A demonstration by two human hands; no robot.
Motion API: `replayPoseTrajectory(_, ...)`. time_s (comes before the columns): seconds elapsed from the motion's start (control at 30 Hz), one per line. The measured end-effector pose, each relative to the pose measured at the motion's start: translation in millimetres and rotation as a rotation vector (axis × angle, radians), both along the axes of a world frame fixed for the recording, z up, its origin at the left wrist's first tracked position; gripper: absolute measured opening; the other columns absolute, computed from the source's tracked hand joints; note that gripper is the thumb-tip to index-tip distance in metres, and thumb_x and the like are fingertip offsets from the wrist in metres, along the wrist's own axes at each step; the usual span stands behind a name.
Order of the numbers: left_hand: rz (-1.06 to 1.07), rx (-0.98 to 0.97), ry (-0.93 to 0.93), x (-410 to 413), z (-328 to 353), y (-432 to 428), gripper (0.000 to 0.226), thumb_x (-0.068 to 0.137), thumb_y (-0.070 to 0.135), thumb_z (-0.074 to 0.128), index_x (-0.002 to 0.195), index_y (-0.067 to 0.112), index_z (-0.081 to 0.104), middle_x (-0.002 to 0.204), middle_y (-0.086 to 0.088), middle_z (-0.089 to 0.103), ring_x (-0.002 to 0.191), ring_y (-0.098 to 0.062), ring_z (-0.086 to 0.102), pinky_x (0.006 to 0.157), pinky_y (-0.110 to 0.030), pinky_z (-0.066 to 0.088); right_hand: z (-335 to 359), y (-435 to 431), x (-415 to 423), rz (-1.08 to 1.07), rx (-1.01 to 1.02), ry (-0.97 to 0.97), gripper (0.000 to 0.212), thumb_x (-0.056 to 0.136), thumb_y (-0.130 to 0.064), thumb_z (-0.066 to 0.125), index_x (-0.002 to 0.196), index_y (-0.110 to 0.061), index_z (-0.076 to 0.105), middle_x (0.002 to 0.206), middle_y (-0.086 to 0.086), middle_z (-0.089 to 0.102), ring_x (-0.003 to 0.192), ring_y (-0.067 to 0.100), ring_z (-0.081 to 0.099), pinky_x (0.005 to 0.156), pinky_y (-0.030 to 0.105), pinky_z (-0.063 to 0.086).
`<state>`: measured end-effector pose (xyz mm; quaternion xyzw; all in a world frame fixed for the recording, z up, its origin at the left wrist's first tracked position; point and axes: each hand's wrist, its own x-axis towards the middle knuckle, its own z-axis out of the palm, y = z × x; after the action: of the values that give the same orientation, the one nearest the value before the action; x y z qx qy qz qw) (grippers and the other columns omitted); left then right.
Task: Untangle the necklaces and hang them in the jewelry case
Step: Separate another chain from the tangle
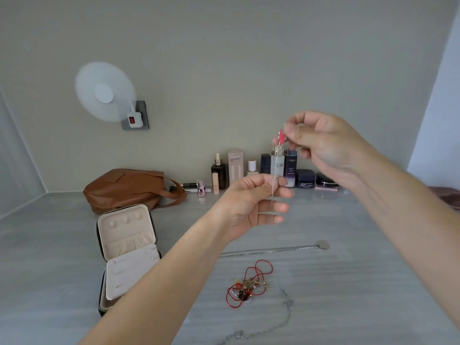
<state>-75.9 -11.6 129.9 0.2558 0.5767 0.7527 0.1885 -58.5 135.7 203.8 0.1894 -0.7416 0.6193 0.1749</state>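
Pinching the pink-charm necklace — fingers of right hand above, left hand below.

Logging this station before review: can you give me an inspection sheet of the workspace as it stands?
Surface: grey counter, set against a wall.
Job's things: jewelry case open at left, nothing hung in it; pink-pendant necklace held up in the air; red cord tangle, disc necklace and silver chain lie on the counter.
Clutter: brown bag; row of cosmetics along the wall.
Grippers: left hand pinches the necklace's chain low down; right hand pinches it at the pendant.
Cables: nothing seen.
Surroundings: small fan plugged into a wall socket.
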Motion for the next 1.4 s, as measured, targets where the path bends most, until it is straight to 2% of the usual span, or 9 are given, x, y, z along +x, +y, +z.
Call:
replayPoseTrajectory(0.27, 0.003, -0.096, -0.069, -5, -26, -6, 0.020, 0.097, 0.014, 0.042, 0.085, 0.015, 0.058, 0.057, 0.005, 0.059, 0.037, -0.005, 0.040, 0.044, -0.019, 0.043, 44, 24, -8, -0.113, -0.199, 0.075, 0.021, 0.092, -0.016, 0.052, 0.073, -0.024, 0.050, 0.065, -0.009, 0.069, 0.052, 0.004, 0.043, 0.046, 0.018, 0.024)
replayPoseTrajectory(0.37, 0.017, -0.131, -0.095, -7, -32, -13, 0.020, 0.097, 0.015, 0.041, 0.084, 0.015, 0.057, 0.053, 0.006, 0.054, 0.033, -0.004, 0.030, 0.039, -0.015, 0.034, 56, 45, -10, -0.154, -0.281, 0.081, 0.018, 0.093, -0.021, 0.050, 0.075, -0.024, 0.050, 0.070, -0.010, 0.068, 0.051, 0.004, 0.044, 0.045, 0.018, 0.024)
replayPoseTrajectory(0.57, 0.051, -0.207, -0.112, -15, -36, -32, 0.022, 0.098, 0.014, 0.038, 0.083, 0.016, 0.054, 0.046, 0.007, 0.039, 0.031, -0.002, 0.018, 0.036, -0.010, 0.012, 52, 88, -17, -0.260, -0.325, 0.030, 0.022, 0.095, -0.025, 0.046, 0.072, -0.025, 0.048, 0.067, -0.015, 0.067, 0.051, 0.002, 0.043, 0.045, 0.017, 0.023)
replayPoseTrajectory(0.77, 0.194, -0.354, -0.115, -32, -51, -56, 0.016, 0.096, 0.018, 0.044, 0.089, 0.011, 0.056, 0.050, 0.007, 0.042, 0.034, -0.003, 0.021, 0.032, -0.013, 0.013, 12, 114, -25, -0.277, -0.463, -0.123, 0.025, 0.097, -0.022, 0.041, 0.073, -0.025, 0.048, 0.064, -0.015, 0.066, 0.045, 0.000, 0.043, 0.040, 0.013, 0.026)
replayPoseTrajectory(0.9, 0.341, -0.398, -0.150, -48, -62, -74, 0.016, 0.097, 0.019, 0.044, 0.094, 0.009, 0.056, 0.051, 0.007, 0.040, 0.037, -0.003, 0.023, 0.033, -0.014, 0.017, -30, 112, -28, -0.267, -0.506, -0.231, 0.021, 0.095, -0.009, 0.043, 0.079, -0.017, 0.054, 0.067, -0.003, 0.067, 0.041, -0.003, 0.050, 0.038, 0.008, 0.029)
replayPoseTrajectory(1.03, 0.587, -0.638, -0.061, -72, -76, -89, 0.020, 0.096, 0.013, 0.040, 0.091, 0.006, 0.058, 0.058, -0.001, 0.044, 0.034, -0.006, 0.027, 0.033, -0.014, 0.021, -81, 112, -37, -0.303, -0.421, -0.378, 0.016, 0.091, -0.006, 0.051, 0.078, -0.012, 0.059, 0.054, -0.004, 0.069, 0.045, -0.002, 0.059, 0.038, 0.010, 0.037)
replayPoseTrajectory(1.2, 0.706, -0.946, 0.104, -84, -96, -97, 0.023, 0.091, 0.006, 0.042, 0.077, 0.008, 0.060, 0.060, -0.002, 0.056, 0.041, -0.016, 0.036, 0.035, -0.016, 0.031, -146, 115, -56, -0.500, -0.145, -0.590, 0.012, 0.082, 0.000, 0.062, 0.073, -0.008, 0.060, 0.040, -0.002, 0.059, 0.032, 0.001, 0.048, 0.038, 0.015, 0.035)
replayPoseTrajectory(1.33, 0.731, -1.099, 0.196, -88, -105, -94, 0.021, 0.090, 0.011, 0.048, 0.082, 0.004, 0.066, 0.065, -0.001, 0.061, 0.050, -0.017, 0.049, 0.045, -0.021, 0.035, -173, 112, -65, -0.585, 0.036, -0.552, 0.007, 0.081, 0.002, 0.063, 0.078, -0.005, 0.063, 0.057, 0.006, 0.063, 0.034, -0.003, 0.053, 0.039, 0.018, 0.038)
replayPoseTrajectory(1.4, 0.735, -1.193, 0.281, -88, -108, -94, 0.021, 0.088, 0.014, 0.049, 0.081, 0.004, 0.066, 0.068, -0.002, 0.063, 0.062, -0.020, 0.056, 0.051, -0.022, 0.038, -180, 113, -67, -0.635, 0.190, -0.510, 0.004, 0.077, 0.000, 0.065, 0.078, -0.004, 0.066, 0.051, -0.001, 0.062, 0.044, 0.006, 0.059, 0.044, 0.021, 0.039)
